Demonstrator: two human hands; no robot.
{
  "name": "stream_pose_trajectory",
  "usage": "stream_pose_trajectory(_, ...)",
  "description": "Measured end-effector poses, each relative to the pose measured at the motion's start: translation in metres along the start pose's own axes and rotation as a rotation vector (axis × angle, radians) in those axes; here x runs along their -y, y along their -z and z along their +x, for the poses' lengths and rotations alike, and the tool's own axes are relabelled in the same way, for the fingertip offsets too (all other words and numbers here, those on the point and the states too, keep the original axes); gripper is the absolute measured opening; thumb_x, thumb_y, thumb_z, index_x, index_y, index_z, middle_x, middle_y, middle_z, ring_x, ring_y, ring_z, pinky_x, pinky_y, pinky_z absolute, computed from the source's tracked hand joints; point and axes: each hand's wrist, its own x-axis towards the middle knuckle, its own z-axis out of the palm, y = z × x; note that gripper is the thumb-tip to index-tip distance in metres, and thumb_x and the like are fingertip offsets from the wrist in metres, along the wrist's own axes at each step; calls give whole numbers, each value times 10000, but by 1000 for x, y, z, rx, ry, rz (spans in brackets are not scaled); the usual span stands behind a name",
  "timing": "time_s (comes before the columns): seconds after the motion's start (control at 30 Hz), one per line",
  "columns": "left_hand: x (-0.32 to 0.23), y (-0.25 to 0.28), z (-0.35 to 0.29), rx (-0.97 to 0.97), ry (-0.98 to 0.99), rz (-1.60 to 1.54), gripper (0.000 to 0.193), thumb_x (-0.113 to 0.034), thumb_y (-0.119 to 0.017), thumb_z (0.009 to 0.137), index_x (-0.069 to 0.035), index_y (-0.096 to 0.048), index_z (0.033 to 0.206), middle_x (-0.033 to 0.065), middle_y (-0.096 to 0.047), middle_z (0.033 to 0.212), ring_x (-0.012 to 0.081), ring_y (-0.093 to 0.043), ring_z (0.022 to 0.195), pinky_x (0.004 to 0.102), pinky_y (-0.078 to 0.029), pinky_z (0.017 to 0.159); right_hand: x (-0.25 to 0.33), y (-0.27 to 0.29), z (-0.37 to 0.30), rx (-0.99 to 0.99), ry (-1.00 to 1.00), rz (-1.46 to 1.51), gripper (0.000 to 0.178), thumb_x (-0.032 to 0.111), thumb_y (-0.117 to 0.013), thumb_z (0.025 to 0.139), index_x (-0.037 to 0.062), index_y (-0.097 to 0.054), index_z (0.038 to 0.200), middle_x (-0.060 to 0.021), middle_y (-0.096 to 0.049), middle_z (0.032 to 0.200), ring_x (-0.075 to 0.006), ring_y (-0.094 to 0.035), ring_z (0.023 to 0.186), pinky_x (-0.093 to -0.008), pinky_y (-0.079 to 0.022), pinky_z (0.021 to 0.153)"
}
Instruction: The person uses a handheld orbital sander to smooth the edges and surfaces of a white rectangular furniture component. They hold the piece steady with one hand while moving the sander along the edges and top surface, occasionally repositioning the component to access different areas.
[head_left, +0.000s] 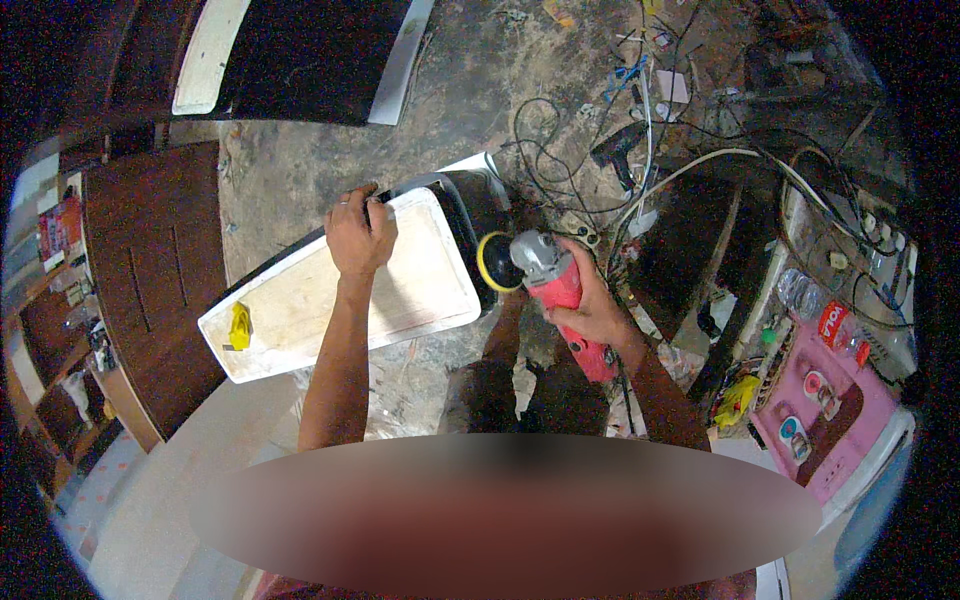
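In my right hand (pixel 590 305) is a red angle grinder (pixel 567 290) with a grey metal head. Its round disc (pixel 497 262), with a yellow rim, stands on edge just off the right end of a long white-edged panel (pixel 420 260). My left hand (pixel 360 235) grips the far edge of this panel, its fingers curled over. The panel has rounded corners and a pale, worn middle. On its left end lies a small yellow object (pixel 239 327), perhaps a tape measure. A dark edge shows beneath the panel's far and right sides.
Cables (pixel 720 158) snake over the dirty floor at right, near a dark pistol-shaped tool (pixel 622 155). A pink tray (pixel 850 420) with round fittings and a plastic bottle (pixel 828 318) are at far right. Brown wooden panels (pixel 155 280) stand at left; a dark panel (pixel 310 60) lies beyond.
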Motion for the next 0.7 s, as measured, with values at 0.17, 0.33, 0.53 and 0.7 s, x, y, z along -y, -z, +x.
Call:
stream_pose_trajectory(0.17,3,-1,-2,-30,-2,-51,327,-260,-538,942,-78,-713,1149,176,-700,1104,382,-650,1024,492,-458,927,-12,-1,-45,76,-117,10,1124,54,-850,726,70,-168,1618,-173,-431,1506,-274,-442,1407,-405,-340,1189)
stream_pose_trajectory(0.33,-12,6,11,-91,-83,-190,335,-255,-608,910,-58,-700,1165,210,-694,1143,411,-652,1048,506,-483,928,-20,5,-103,97,-159,107,1141,47,-848,726,80,-143,1623,-184,-433,1510,-281,-449,1410,-422,-356,1182)
stream_pose_trajectory(0.53,-92,-25,21,178,-134,249,590,-421,-730,848,-33,-632,1281,197,-666,1239,399,-620,1162,545,-462,1004,3,29,-149,-198,-177,235,1092,0,-785,744,112,-148,1624,-194,-491,1455,-331,-532,1319,-441,-408,1143)
stream_pose_trajectory(0.7,-121,-30,1,243,-48,324,498,-204,-685,827,-43,-636,1295,207,-600,1369,387,-520,1326,522,-385,1133,43,58,-158,-534,-14,145,1069,12,-768,711,122,-208,1614,-180,-499,1424,-329,-534,1259,-447,-421,1111)
